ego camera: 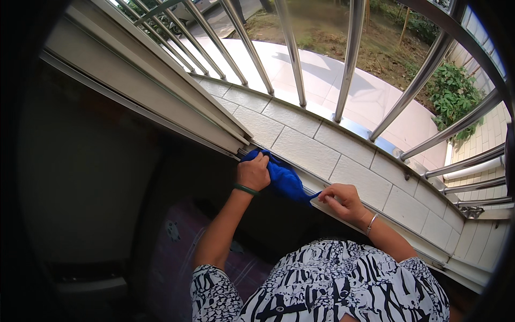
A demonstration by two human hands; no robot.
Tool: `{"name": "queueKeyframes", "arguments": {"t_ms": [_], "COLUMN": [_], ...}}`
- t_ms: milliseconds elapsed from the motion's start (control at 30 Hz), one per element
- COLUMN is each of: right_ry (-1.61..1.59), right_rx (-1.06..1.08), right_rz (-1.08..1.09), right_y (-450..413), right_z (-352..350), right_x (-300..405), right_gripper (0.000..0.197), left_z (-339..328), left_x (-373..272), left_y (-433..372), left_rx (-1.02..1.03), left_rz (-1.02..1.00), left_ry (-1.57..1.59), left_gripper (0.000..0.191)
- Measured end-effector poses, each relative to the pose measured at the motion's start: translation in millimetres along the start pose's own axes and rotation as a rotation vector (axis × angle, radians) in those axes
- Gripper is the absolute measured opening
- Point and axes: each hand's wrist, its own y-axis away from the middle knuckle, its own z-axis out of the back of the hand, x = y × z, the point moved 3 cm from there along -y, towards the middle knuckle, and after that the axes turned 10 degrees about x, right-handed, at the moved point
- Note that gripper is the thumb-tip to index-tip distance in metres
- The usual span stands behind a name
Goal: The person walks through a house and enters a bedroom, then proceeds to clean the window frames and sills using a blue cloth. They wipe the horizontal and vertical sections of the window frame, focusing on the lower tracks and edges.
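Observation:
A blue cloth lies bunched over the track of a sliding window. My left hand, with a dark green bangle at the wrist, grips the cloth's bunched end close to the edge of the sliding sash. My right hand, wearing a silver bangle, pinches the thin pulled-out corner of the cloth above the track. Between the two hands the cloth hangs slightly over the inner side of the frame.
Beyond the track runs a tiled sill, edged by stainless steel window bars. Outside are paving, soil and a leafy shrub. Inside, below the window, a purple patterned fabric lies in shadow.

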Motion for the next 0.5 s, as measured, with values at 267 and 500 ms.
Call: {"name": "queueKeyframes", "arguments": {"t_ms": [267, 500], "right_ry": [-0.04, -0.103], "right_rx": [-0.018, -0.029], "right_rz": [-0.046, -0.059], "right_y": [3, 4], "right_z": [-1, -1], "right_x": [-1, 0], "right_gripper": [0.01, 0.011], "left_z": [2, -11], "left_x": [-60, -63], "left_y": [19, 24], "left_rx": [-0.141, -0.302], "left_rz": [-0.137, -0.174], "left_ry": [0.236, 0.549], "left_gripper": [0.03, 0.023]}}
